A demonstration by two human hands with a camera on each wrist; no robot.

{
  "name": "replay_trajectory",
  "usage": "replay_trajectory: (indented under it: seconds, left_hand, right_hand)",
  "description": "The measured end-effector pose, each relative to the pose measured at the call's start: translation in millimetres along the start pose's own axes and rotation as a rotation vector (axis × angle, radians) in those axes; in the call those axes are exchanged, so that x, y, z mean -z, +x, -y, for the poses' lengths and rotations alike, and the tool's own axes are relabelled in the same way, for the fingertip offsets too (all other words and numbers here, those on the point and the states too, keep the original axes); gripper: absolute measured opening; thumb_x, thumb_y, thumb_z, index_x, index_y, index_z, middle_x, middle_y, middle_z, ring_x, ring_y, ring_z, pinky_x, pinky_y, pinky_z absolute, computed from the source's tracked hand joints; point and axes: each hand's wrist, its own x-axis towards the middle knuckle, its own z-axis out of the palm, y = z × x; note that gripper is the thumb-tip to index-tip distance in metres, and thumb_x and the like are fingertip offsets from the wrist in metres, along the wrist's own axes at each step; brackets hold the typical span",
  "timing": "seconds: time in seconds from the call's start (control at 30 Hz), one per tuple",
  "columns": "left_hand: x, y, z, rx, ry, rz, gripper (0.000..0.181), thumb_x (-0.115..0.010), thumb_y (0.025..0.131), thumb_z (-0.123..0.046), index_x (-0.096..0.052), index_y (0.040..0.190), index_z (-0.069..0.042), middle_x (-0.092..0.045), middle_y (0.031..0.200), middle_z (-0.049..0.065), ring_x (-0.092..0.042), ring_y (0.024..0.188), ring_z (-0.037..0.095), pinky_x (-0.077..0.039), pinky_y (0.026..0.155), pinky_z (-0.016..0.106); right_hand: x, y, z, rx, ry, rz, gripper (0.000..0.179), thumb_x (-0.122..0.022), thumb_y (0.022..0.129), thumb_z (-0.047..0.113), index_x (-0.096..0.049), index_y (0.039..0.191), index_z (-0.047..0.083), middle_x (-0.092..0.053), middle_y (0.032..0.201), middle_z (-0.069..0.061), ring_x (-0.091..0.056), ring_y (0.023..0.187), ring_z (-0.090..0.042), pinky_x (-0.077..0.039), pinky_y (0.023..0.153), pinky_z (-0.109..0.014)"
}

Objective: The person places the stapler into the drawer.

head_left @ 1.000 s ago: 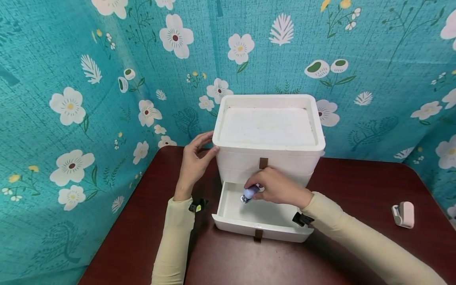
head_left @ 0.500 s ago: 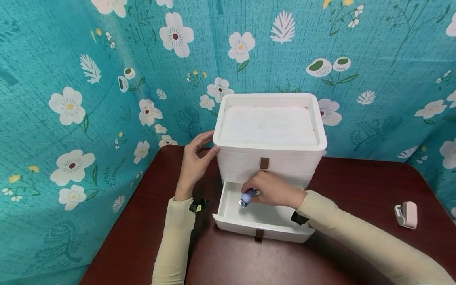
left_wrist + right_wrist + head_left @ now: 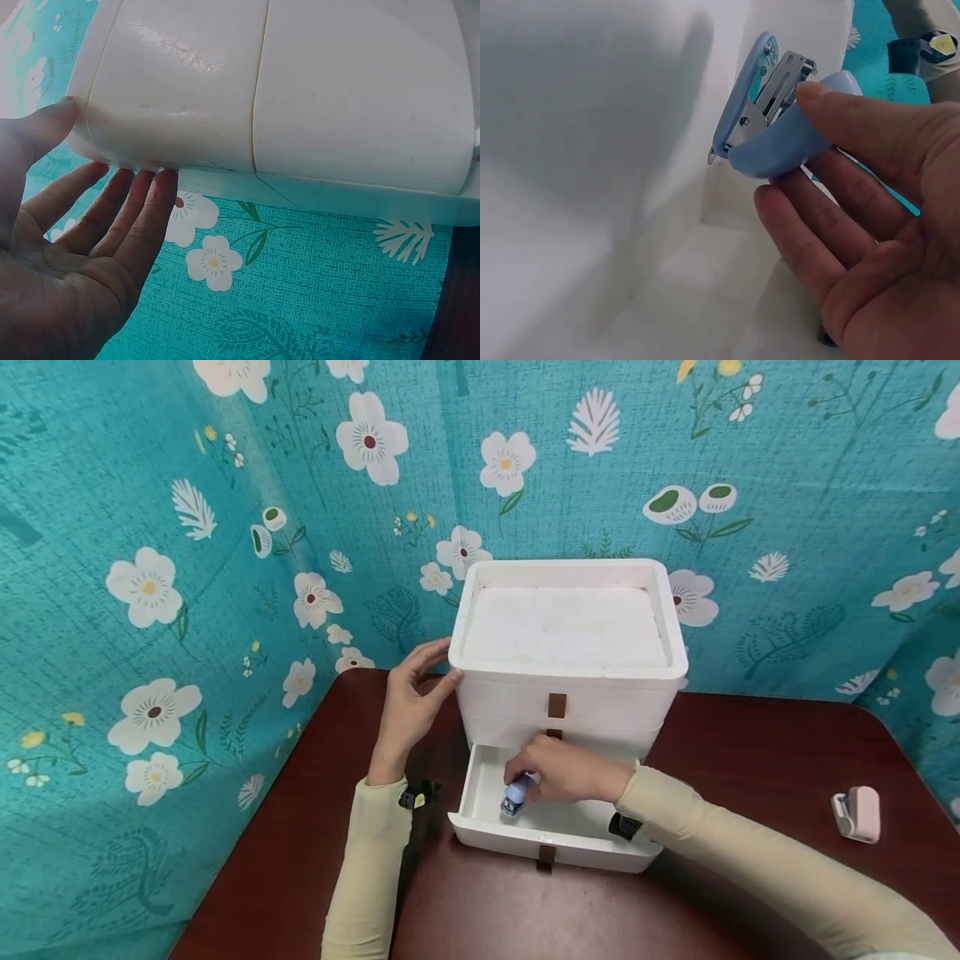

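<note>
My right hand (image 3: 566,768) pinches a small light-blue stapler (image 3: 515,793) over the pulled-out bottom drawer (image 3: 555,853) of a white drawer cabinet (image 3: 498,706). In the right wrist view, the thumb and fingers hold the stapler (image 3: 776,150) by its rounded blue body; its metal parts show and its two halves are spread apart. The drawer's inner wall is close beside it. My left hand (image 3: 408,706) rests against the cabinet's left side, near the top rim. In the left wrist view, the left hand's (image 3: 82,247) fingertips and thumb touch the white casing, with fingers extended.
A pink stapler (image 3: 857,814) lies on the dark red table (image 3: 757,760) at the right. The cabinet's top is a shallow tray with a raised rim (image 3: 566,670). A brown tab (image 3: 557,705) marks the upper drawer. Behind hangs a teal flowered cloth (image 3: 420,468).
My right hand has moved lower and slightly left, bringing the blue stapler further down in the drawer toward its front. The left hand stays at the cabinet's side.
</note>
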Motion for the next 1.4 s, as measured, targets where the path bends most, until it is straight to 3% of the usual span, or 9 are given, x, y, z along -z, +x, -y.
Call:
replay_trajectory:
  seconds: [0.37, 0.67, 1.0, 1.23, 1.4]
  left_hand:
    - [-0.3, 0.4, 0.6, 0.011, -0.002, -0.002, 0.045, -0.073, 0.098, -0.011, -0.064, 0.142, -0.009, -0.063, 0.145, 0.012, -0.065, 0.131, 0.031, -0.058, 0.104, 0.055]
    - [-0.6, -1.1, 0.3, 0.021, -0.006, -0.003, 0.045, -0.072, 0.098, -0.010, -0.064, 0.142, -0.008, -0.063, 0.145, 0.012, -0.065, 0.131, 0.031, -0.058, 0.104, 0.053]
    - [-0.1, 0.3, -0.3, 0.009, -0.005, -0.005, 0.044, -0.073, 0.098, -0.011, -0.064, 0.142, -0.009, -0.064, 0.143, 0.012, -0.066, 0.130, 0.031, -0.058, 0.104, 0.056]
    - [-0.5, 0.5, -0.2, 0.013, 0.000, 0.000, 0.045, -0.072, 0.099, -0.011, -0.064, 0.143, -0.009, -0.063, 0.144, 0.012, -0.065, 0.131, 0.030, -0.057, 0.104, 0.056]
    - [-0.6, 0.2, -0.3, 0.022, 0.002, -0.004, 0.044, -0.072, 0.099, -0.012, -0.064, 0.142, -0.009, -0.063, 0.144, 0.012, -0.065, 0.131, 0.030, -0.058, 0.104, 0.055]
  right_hand:
    - [-9.5, 5.8, -8.5, 0.003, 0.167, 0.118, 0.025, -0.077, 0.079, -0.006, -0.078, 0.097, 0.010, -0.078, 0.091, 0.005, -0.069, 0.089, -0.002, -0.062, 0.087, -0.030]
    - [-19.4, 8.8, -16.0, 0.019, 0.175, 0.184, 0.024, -0.078, 0.077, -0.008, -0.076, 0.091, 0.010, -0.076, 0.086, 0.006, -0.063, 0.082, 0.001, -0.060, 0.082, -0.027]
    - [-22.6, 9.4, -18.9, -0.014, 0.213, 0.196, 0.023, -0.081, 0.079, -0.004, -0.079, 0.097, 0.011, -0.079, 0.093, 0.005, -0.068, 0.088, 0.001, -0.060, 0.087, -0.024]
    - [-16.6, 4.3, -13.5, -0.027, 0.334, 0.228, 0.027, -0.078, 0.084, -0.005, -0.077, 0.110, 0.000, -0.081, 0.106, -0.007, -0.076, 0.105, -0.013, -0.061, 0.099, -0.031]
    - [-10.6, 0.8, -7.1, -0.005, 0.310, 0.262, 0.031, -0.073, 0.090, -0.003, -0.074, 0.121, -0.001, -0.079, 0.118, -0.011, -0.075, 0.115, -0.019, -0.060, 0.103, -0.033]
